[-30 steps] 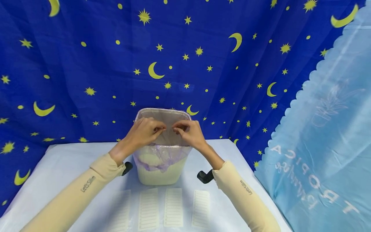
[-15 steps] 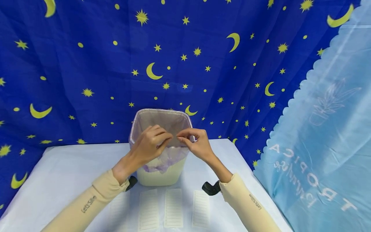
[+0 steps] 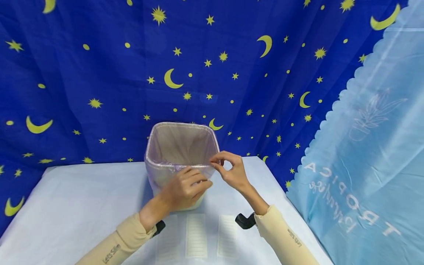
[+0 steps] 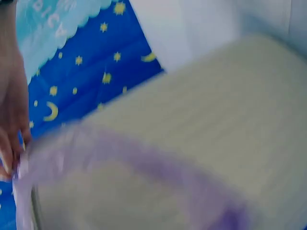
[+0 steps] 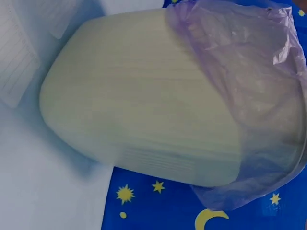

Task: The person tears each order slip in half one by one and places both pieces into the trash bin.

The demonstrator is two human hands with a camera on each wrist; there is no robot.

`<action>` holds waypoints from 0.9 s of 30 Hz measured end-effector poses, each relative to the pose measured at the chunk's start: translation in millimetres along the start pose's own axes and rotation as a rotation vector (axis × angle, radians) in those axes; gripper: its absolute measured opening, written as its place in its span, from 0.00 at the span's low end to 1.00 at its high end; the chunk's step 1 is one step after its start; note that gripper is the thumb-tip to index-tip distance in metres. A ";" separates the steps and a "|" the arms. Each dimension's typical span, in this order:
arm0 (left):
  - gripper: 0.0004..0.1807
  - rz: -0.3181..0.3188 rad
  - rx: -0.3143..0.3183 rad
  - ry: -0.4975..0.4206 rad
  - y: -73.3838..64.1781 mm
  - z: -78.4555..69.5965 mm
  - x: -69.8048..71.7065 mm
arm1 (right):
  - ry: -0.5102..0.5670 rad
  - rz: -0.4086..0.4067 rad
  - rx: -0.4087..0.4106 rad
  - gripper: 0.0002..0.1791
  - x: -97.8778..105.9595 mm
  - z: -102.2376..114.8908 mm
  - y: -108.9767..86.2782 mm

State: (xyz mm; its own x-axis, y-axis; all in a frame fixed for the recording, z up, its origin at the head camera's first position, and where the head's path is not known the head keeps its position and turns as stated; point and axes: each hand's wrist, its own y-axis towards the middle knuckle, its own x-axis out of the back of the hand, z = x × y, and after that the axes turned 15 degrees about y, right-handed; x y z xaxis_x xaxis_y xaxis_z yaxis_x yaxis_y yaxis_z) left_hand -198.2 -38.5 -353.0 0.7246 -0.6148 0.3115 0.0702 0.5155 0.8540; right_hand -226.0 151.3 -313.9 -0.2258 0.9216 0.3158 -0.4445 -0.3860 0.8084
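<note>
A pale cream waste bin (image 5: 129, 91) stands upright on the table, lined with a thin translucent purple bin bag (image 5: 249, 72) that folds over its rim. In the head view, the thumb and forefinger of my right hand (image 3: 232, 171) pinch the bag at the bin's front right corner. My left hand (image 3: 185, 187) is in front of the bin, close to the overhanging bag, its fingers loosely bent; nothing shows in them. The left wrist view is blurred and shows the right hand (image 4: 12, 115) at the bag's edge.
Several pale ruled paper strips (image 3: 196, 235) lie on the white table (image 3: 99, 206) in front of the bin. A dark blue curtain (image 3: 99, 73) with stars and moons hangs behind, and a light blue one (image 3: 364, 147) at the right.
Both hands have moved from above the bin's opening toward its front. My left hand has come down in front of the bin; my right has shifted right to the front corner.
</note>
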 end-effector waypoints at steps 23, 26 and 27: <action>0.03 0.266 0.382 -0.137 -31.1 -135.2 -64.9 | 0.037 0.113 -0.241 0.07 12.8 -15.0 -43.9; 0.04 0.325 0.416 -0.115 -35.9 -146.6 -68.6 | 0.026 0.151 -0.288 0.07 10.0 -16.6 -48.0; 0.04 0.343 0.422 -0.111 -38.0 -149.6 -69.3 | 0.021 0.166 -0.303 0.07 9.0 -17.9 -50.0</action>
State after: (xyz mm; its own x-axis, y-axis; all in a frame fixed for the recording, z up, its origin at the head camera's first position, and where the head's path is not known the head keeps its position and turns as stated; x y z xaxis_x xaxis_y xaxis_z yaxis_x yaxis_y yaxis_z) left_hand -148.6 73.8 -469.4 0.5792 -0.5247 0.6239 -0.4543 0.4278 0.7814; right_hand -221.4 178.1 -360.4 -0.3329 0.8454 0.4176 -0.6365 -0.5282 0.5620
